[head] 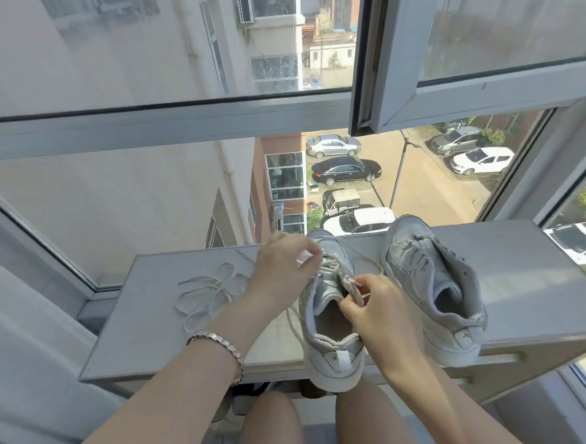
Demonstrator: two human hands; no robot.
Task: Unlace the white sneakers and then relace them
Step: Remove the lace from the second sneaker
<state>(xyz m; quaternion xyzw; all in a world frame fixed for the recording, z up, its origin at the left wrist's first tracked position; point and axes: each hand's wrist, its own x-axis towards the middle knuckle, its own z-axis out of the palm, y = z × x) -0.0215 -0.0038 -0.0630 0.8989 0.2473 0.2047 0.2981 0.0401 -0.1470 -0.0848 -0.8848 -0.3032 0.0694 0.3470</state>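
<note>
Two white sneakers stand on a grey window sill [162, 335], toes toward the glass. The left sneaker [330, 341] carries a white lace through its upper eyelets, and its heel hangs over the sill's front edge. My left hand [283, 266] rests on its left side, fingers pinched near the eyelets. My right hand [372, 305] pinches a strand of that lace [357, 294] above the tongue. The right sneaker [432, 286] has no lace in it. A loose white lace [210, 292] lies coiled on the sill to the left.
An open window sash [414, 99] juts inward above the right sneaker. Glass panes close the sill at the back and sides. My bare knees [270, 424] are below the sill's front edge. A bracelet [220, 346] circles my left wrist.
</note>
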